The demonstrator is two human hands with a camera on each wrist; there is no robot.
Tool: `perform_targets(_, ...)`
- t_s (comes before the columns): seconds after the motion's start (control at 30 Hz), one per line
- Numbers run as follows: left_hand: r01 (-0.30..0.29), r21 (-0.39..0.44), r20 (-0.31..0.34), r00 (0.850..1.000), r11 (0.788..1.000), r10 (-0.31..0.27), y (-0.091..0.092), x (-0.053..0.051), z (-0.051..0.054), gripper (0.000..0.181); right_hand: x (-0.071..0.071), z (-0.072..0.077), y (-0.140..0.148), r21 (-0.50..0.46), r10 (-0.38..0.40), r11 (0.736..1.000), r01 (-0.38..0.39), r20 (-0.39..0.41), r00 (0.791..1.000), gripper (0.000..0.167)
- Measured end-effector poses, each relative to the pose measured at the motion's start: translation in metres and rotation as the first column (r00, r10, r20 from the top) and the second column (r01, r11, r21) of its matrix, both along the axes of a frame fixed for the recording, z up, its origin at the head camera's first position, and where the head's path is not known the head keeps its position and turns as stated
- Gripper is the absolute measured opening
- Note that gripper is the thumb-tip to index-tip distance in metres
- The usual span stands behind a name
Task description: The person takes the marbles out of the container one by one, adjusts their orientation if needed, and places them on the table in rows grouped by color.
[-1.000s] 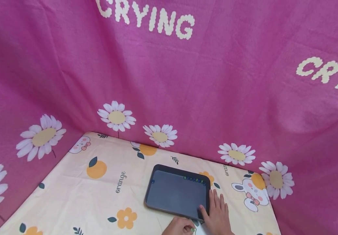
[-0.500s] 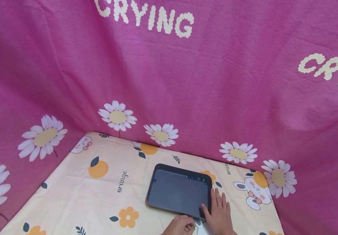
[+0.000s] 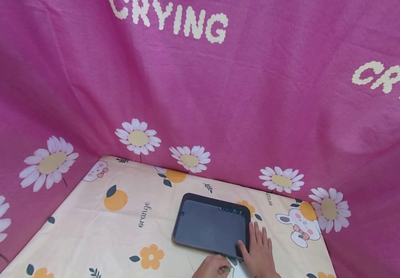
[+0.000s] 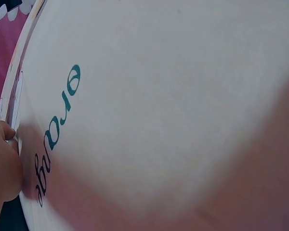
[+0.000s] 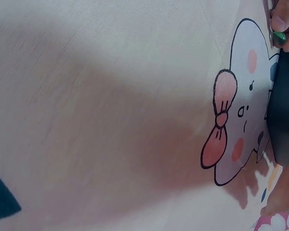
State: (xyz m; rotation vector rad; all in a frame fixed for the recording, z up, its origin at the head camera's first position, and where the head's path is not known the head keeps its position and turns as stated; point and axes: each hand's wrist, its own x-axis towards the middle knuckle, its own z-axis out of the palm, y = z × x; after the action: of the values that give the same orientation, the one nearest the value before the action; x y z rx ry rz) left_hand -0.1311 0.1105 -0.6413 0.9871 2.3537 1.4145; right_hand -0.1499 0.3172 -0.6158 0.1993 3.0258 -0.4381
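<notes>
A dark grey rectangular baking tray (image 3: 206,226) lies on the patterned cloth. Along its far right edge runs a row of several small blue and green marbles (image 3: 232,211), and a lone blue marble (image 3: 182,213) sits by its left wall. My left hand (image 3: 212,266), just in front of the tray's near edge, pinches a green marble (image 5: 279,37) between thumb and fingers. My right hand (image 3: 259,253) rests against the tray's right side with fingers straight, its thumb over the near right corner.
The tray stands on a cream cloth (image 3: 172,231) printed with oranges, flowers and rabbits. Pink fabric with daisies (image 3: 241,116) hangs behind and at both sides of the table.
The head view has shifted slightly. Both hands stay in nearly the same places, the left one still pinching the green marble; the marbles in the tray have not moved.
</notes>
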Motion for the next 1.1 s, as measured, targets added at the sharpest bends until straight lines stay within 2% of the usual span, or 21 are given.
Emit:
perform_targets(0.3, 0.009, -0.024, -0.067, 0.998, 1.0, -0.01, 0.0014, -0.0019, 0.0021, 0.012, 0.0001, 0.0028, 0.0018, -0.014, 0.01, 1.0, -0.01, 0.002, 1.0, 0.086)
perform_targets(0.73, -0.002, -0.015, -0.087, 0.996, 1.0, 0.001, 0.0008, -0.0013, 0.0015, 0.012, 0.0001, 0.0024, 0.0002, -0.022, 0.016, 1.0, -0.016, -0.004, 1.0, 0.085)
perform_targets(1.0, 0.007, -0.041, -0.053, 0.999, 0.999, -0.009, -0.0008, -0.0017, 0.0032, 0.013, 0.0009, 0.0008, -0.0005, -0.003, 0.018, 1.0, -0.018, -0.016, 1.0, 0.085)
perform_targets(1.03, 0.015, -0.044, -0.039, 0.999, 0.999, -0.017, -0.0014, -0.002, 0.0033, 0.013, 0.0011, 0.0004, -0.0003, 0.0, 0.019, 1.0, -0.019, -0.019, 1.0, 0.085)
perform_targets(1.1, 0.032, -0.037, 0.033, 0.999, 0.999, -0.031, -0.0025, -0.0023, 0.0038, 0.017, 0.0015, 0.0, -0.0003, 0.005, 0.02, 1.0, -0.02, -0.021, 1.0, 0.085)
